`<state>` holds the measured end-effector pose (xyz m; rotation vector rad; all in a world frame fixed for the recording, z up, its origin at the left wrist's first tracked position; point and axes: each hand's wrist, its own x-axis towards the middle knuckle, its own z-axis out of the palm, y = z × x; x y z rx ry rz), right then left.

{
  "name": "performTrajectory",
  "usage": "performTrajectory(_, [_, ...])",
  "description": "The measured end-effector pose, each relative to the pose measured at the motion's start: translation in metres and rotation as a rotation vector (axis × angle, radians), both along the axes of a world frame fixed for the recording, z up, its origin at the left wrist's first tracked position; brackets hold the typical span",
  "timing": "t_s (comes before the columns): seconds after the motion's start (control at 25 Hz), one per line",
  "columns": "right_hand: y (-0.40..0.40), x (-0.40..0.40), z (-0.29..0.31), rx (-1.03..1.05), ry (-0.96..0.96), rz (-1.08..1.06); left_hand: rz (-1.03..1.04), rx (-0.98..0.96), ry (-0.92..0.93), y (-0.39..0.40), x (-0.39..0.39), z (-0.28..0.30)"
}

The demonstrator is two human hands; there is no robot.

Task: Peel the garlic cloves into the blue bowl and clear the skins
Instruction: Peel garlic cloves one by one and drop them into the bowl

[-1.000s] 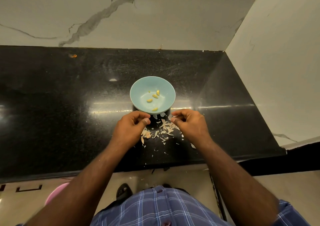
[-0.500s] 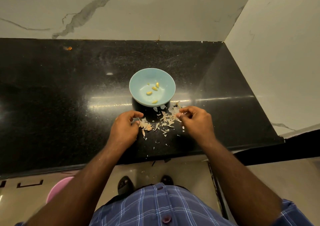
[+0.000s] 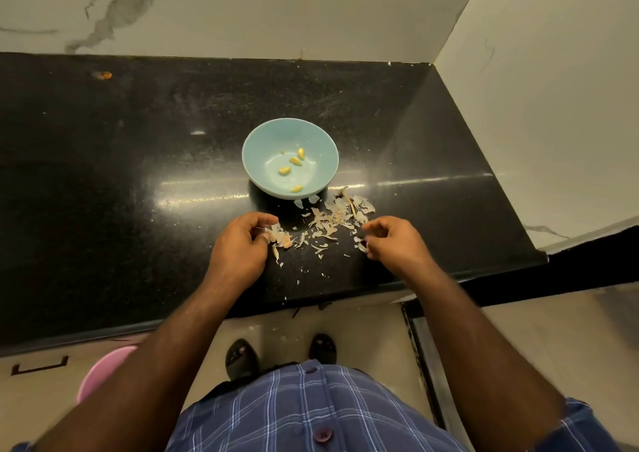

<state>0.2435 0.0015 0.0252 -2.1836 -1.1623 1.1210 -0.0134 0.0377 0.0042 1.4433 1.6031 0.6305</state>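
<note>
No brand, label or writing can be read anywhere in the view. The blue bowl stands on the black bench, holding four peeled garlic cloves, one of them close to its near rim. Just in front of the bowl and to its right, papery garlic skins lie scattered over the bench, thickest between the two hands, with stray flakes reaching the near edge and a few on the floor below.

The left hand rests at the left end of the litter, its fingers curled round a clump of skins. The right hand sits at the right end, fingers bent inward, with a flake at its thumb tip; whether it pinches that flake cannot be told.

A small orange scrap lies far back on the left. A pink tub stands on the floor under the bench edge. Marble walls close the back and right side.
</note>
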Motion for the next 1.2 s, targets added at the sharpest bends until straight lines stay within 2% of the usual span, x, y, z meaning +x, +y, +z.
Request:
performTrajectory(0.08, [0.0,-0.007,0.005,0.087,0.226,-0.099,0.022,-0.011,-0.023,0.002,-0.005,0.0])
performTrajectory(0.12, [0.002,-0.006,0.005,0.118,0.234,-0.128,0.038,-0.016,-0.036,0.003,-0.007,0.0])
performTrajectory(0.24, [0.006,-0.008,-0.001,0.07,0.036,-0.059,0.088,-0.036,-0.045,0.005,-0.017,0.0])
performTrajectory(0.32, [0.01,-0.022,-0.002,0.091,0.091,-0.027,0.104,-0.044,-0.044,0.006,-0.022,-0.001])
performTrajectory(0.44, [0.018,-0.043,0.004,0.242,0.177,-0.029,0.075,-0.06,-0.049,0.006,-0.028,-0.003])
performTrajectory(0.6, [0.024,-0.051,0.008,0.274,0.031,0.1,0.047,-0.048,-0.075,0.006,-0.032,-0.005])
performTrajectory(0.76, [0.028,-0.077,0.006,0.193,-0.06,0.385,-0.007,-0.048,-0.04,0.007,-0.035,-0.007])
performTrajectory(0.92, [0.047,-0.108,0.001,0.19,-0.283,0.61,-0.009,-0.056,-0.02,0.009,-0.034,-0.006])
performTrajectory(1.08, [0.055,-0.123,-0.006,0.097,-0.473,0.712,-0.011,-0.063,-0.003,0.009,-0.036,-0.004])
performTrajectory(1.2, [0.055,-0.129,-0.006,0.094,-0.459,0.684,-0.018,-0.064,-0.002,0.009,-0.036,-0.005])
